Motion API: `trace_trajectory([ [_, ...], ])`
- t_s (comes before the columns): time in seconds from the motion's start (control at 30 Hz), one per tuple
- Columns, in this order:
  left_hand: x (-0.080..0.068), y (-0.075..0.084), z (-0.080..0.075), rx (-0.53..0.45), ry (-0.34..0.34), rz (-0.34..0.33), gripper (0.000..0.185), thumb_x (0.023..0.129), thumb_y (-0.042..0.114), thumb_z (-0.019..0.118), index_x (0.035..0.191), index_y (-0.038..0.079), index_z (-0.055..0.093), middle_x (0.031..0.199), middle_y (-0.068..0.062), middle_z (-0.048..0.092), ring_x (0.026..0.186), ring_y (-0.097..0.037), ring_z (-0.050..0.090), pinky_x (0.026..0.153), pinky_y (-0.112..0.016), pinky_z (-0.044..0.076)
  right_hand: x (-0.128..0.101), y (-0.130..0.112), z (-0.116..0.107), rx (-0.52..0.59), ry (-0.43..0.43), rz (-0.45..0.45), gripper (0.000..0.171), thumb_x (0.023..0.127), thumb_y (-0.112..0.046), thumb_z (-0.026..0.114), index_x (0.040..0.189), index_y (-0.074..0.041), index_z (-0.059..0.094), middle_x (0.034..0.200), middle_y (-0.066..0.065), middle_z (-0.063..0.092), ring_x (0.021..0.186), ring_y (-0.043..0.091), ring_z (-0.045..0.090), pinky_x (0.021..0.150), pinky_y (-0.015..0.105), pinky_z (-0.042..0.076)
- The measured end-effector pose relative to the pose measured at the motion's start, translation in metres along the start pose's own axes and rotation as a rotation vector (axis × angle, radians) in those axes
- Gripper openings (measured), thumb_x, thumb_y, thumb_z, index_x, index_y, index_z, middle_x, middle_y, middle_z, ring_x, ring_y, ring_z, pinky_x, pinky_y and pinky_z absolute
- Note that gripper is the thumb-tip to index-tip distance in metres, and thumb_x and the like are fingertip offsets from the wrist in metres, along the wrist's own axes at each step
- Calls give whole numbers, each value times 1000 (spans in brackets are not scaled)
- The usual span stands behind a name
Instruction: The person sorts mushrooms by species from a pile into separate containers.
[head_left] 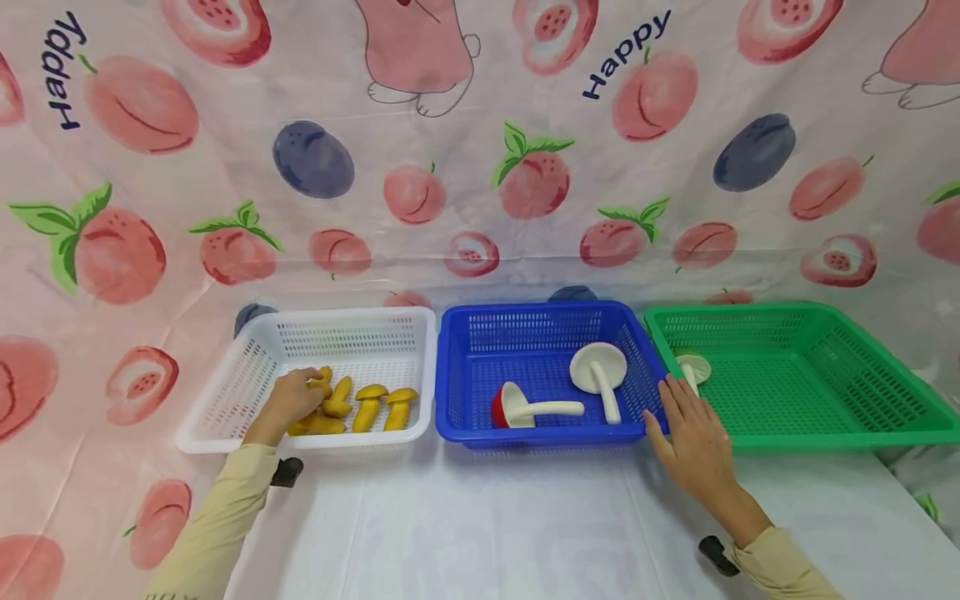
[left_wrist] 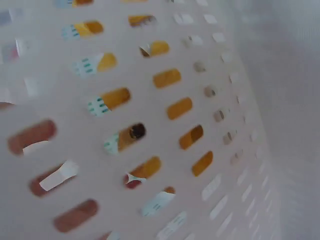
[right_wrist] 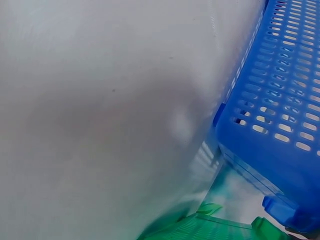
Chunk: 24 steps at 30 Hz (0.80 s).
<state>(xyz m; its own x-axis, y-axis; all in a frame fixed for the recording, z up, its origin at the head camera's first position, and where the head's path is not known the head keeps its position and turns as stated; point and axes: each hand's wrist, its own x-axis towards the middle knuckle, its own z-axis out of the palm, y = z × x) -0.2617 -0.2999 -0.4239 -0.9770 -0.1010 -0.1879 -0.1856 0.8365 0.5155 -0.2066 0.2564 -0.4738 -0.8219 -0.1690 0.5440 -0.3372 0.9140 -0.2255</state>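
Observation:
In the head view my left hand (head_left: pixel 294 395) reaches into the white basket (head_left: pixel 430 375). Its fingertips meet a yellow mushroom-shaped piece (head_left: pixel 324 375); the thumb is hidden, so I cannot tell whether they pinch it. Beside it lie several more yellow mushrooms (head_left: pixel 367 408). My right hand (head_left: pixel 696 439) lies with straight fingers over the adjoining rims of the blue basket (head_left: pixel 525 435) and the green basket (head_left: pixel 795 392). The blue one holds a white ladle with a red outside (head_left: pixel 551 408) and another white ladle (head_left: pixel 597 367). Partly behind the right fingers, a white ladle (head_left: pixel 694 367) leans in the green basket.
The three baskets stand side by side on a white-covered table (head_left: pixel 480 517), against a fruit-print cloth (head_left: pixel 480 167). Through slots in the white basket wall (left_wrist: pixel 150 110), yellow pieces show in the left wrist view. The right wrist view shows the blue basket's slotted side (right_wrist: pixel 280 100).

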Motion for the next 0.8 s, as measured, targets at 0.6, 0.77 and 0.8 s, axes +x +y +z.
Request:
trace_trajectory([
  [0.6, -29, 35, 11, -54, 135, 231, 37, 88, 7, 56, 124, -2, 56, 130, -33, 46, 110, -46, 48, 87, -57, 44, 10, -6, -16, 162, -186, 74, 63, 96, -34, 51, 138, 10, 39, 144, 29, 33, 135, 45, 23, 111, 58, 12],
  [0.77, -45, 46, 18, -85, 199, 294, 37, 86, 6, 58, 123, 0, 58, 127, -28, 50, 116, -49, 44, 86, -61, 44, 11, -8, -27, 244, -188, 74, 62, 95, -34, 54, 136, 10, 41, 143, 29, 34, 137, 45, 21, 110, 61, 10],
  [0.8, -48, 49, 19, -90, 212, 315, 37, 86, 6, 59, 122, 0, 58, 126, -27, 51, 117, -48, 44, 87, -61, 44, 10, -8, -30, 255, -184, 74, 61, 95, -33, 54, 136, 10, 41, 143, 29, 34, 137, 44, 20, 109, 62, 11],
])
